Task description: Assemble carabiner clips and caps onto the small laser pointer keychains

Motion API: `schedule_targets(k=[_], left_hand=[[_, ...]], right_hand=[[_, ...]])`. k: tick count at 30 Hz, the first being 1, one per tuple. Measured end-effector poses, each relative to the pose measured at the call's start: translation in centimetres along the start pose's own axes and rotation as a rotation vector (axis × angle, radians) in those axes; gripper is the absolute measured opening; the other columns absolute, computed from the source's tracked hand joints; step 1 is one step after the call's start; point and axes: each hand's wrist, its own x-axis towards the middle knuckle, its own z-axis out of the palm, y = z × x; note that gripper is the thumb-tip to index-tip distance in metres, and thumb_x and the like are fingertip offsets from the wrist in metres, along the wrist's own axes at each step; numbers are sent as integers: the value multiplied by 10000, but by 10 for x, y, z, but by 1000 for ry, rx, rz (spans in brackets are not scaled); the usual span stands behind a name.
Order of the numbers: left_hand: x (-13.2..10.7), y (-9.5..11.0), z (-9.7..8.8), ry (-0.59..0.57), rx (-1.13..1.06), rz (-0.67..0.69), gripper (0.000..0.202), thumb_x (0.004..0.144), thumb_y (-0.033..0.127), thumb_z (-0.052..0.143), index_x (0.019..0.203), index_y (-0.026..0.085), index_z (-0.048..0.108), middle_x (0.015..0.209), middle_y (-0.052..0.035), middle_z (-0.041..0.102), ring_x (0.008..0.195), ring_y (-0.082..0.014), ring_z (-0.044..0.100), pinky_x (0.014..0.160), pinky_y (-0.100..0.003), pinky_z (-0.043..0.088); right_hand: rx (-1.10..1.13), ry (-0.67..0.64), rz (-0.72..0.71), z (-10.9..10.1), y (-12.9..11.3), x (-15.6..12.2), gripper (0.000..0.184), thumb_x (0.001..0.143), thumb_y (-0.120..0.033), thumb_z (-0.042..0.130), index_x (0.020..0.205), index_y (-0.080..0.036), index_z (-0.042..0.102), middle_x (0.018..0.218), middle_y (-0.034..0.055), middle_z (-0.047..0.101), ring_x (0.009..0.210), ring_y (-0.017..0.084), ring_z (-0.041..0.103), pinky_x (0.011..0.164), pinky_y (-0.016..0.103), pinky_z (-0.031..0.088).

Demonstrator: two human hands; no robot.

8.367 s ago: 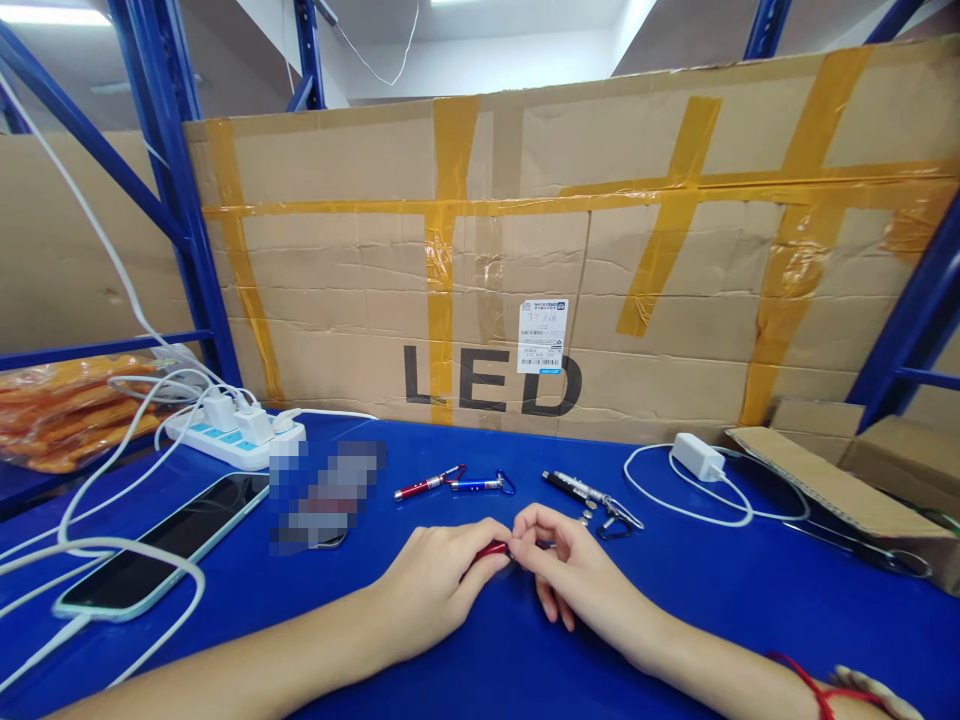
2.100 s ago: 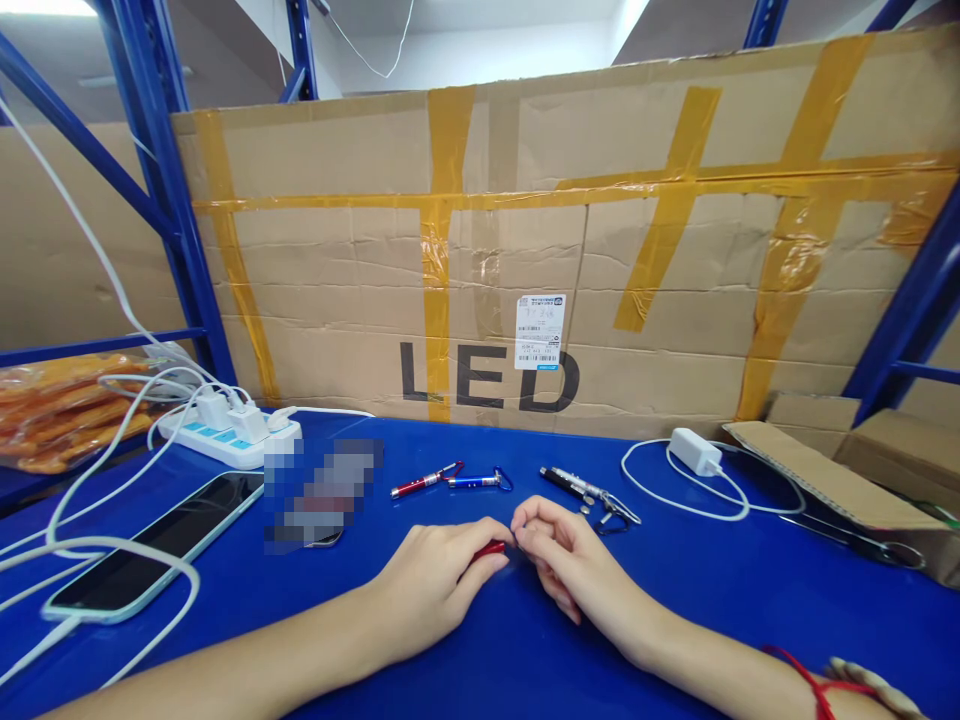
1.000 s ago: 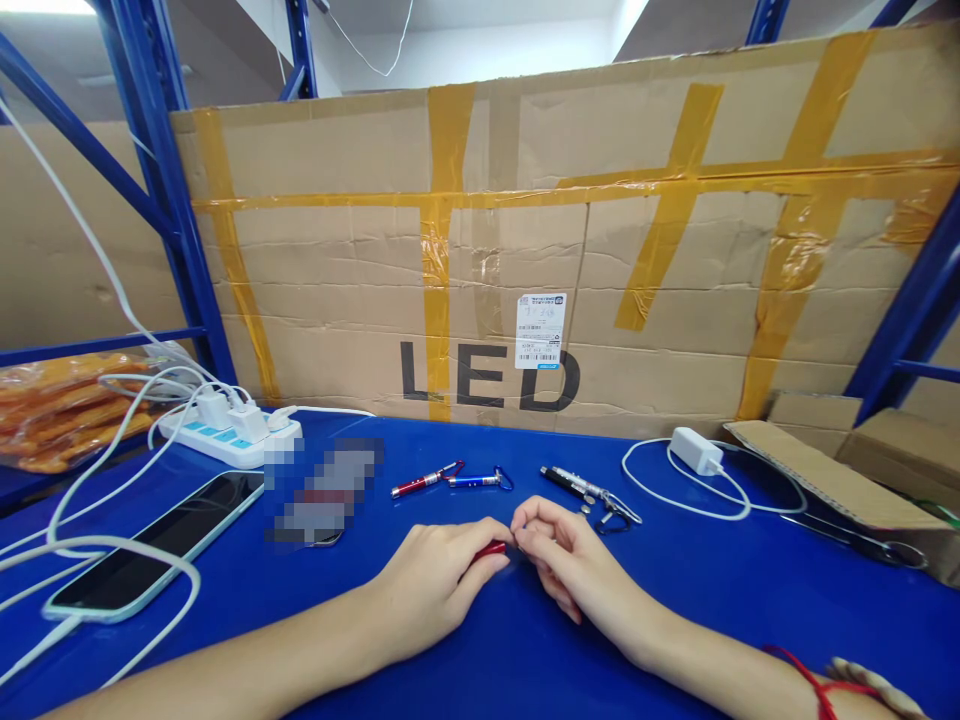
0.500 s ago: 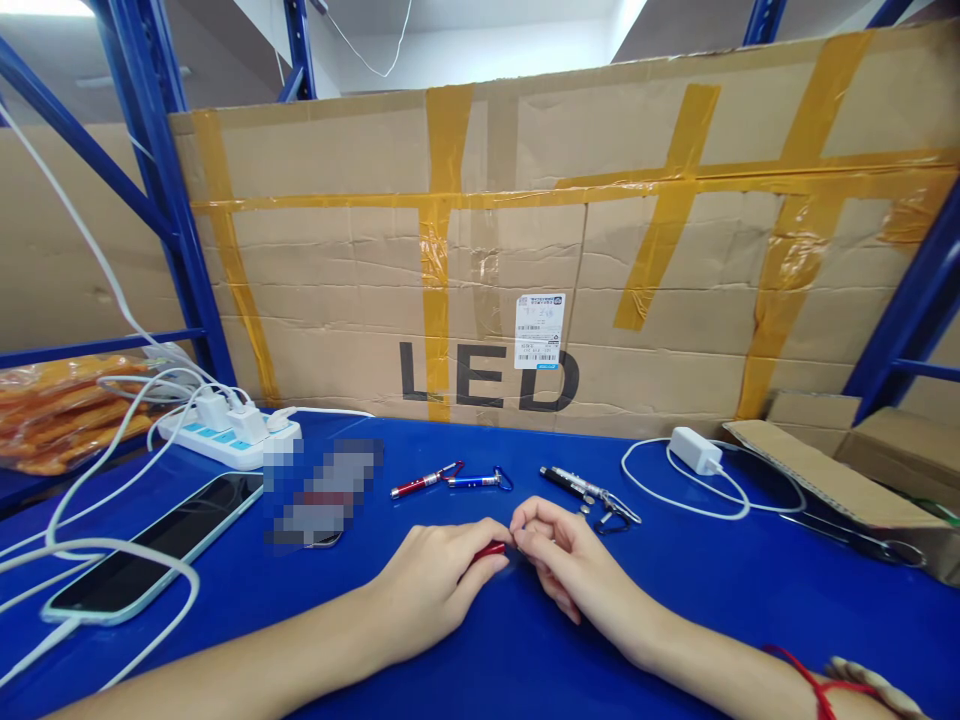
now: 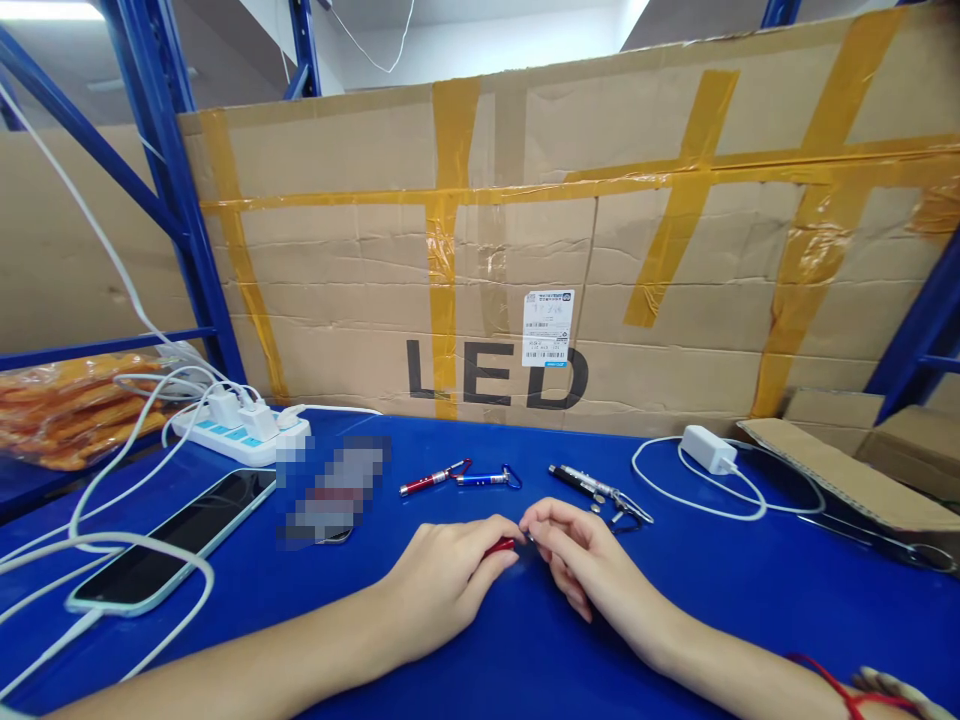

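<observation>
Red tube [image 5: 501,546] stays pinched in the left hand [image 5: 442,572], lower centre, beside the curled right hand [image 5: 581,550], hold unclear, table [image 5: 532,655] between them reaching the bottom edge.

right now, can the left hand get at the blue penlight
Probably yes: the blue penlight lies just beyond the left hand, with nothing seen between them, though that hand holds a red piece, which may limit its grip.

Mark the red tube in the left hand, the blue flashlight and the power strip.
Red tube [image 5: 502,546]: head view, its exposed part.
Blue flashlight [image 5: 480,480]: head view, its barrel.
Power strip [image 5: 241,449]: head view, near its front edge.
</observation>
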Motion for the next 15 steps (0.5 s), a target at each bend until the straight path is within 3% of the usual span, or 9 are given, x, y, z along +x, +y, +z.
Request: schedule_targets(k=[10,15], left_hand=[[-2,-2,1,63,14,-46,235,931,264,369,1128,277,497,953,38,676,818,-152,644,697,-236,429],[-1,-5,2,84,-31,-32,222,936,254,359,1084,278,523,868,44,666,765,-123,628,686,-206,418]], right_hand=[[-34,74,-3,-3,1,3,420,762,-541,547,918,-151,548,733,-16,511,342,-5,344,292,139,256],[-10,35,-5,-3,2,3,452,743,-572,557,820,-127,543,720,-2,557,321,-16,332,291,134,274]])
